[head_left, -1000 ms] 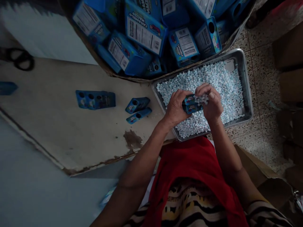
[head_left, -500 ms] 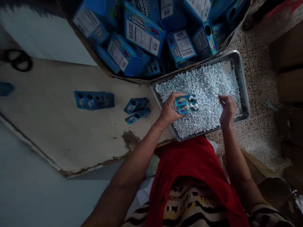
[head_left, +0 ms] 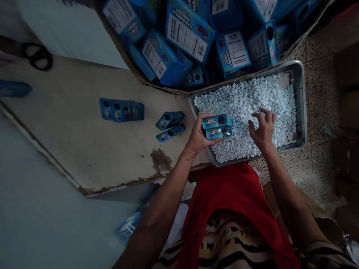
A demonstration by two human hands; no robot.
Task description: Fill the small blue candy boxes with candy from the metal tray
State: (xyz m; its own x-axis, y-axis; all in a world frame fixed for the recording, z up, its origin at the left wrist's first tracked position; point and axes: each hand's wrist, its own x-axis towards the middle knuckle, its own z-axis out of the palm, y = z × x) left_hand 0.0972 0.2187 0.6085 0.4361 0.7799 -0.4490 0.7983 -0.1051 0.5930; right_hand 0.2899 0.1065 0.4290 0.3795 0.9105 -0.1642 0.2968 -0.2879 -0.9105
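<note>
My left hand (head_left: pixel 198 135) grips two small blue candy boxes (head_left: pixel 214 121) side by side, their holed ends facing up. A white candy shows in the hole of the nearer box; the other hole looks dark. Under them a metal tray (head_left: pixel 301 108) holds a heap of small white and pale blue candies (head_left: pixel 241 108). Over the right part of the heap, my right hand (head_left: pixel 263 129) hovers with its fingers spread and curved, nothing visible in it.
A large carton (head_left: pixel 127 69) full of blue candy boxes (head_left: pixel 190 30) stands beyond the tray. On the worktop (head_left: pixel 112 157) lie more blue boxes (head_left: pixel 169 121), a row of boxes (head_left: pixel 123 111) and black scissors (head_left: pixel 37 56). Brown cartons (head_left: pixel 347 112) stand at right.
My right hand has opened its fingers. The loose candies on top of the two held boxes are gone, apart from one or two. The whole view has shifted slightly.
</note>
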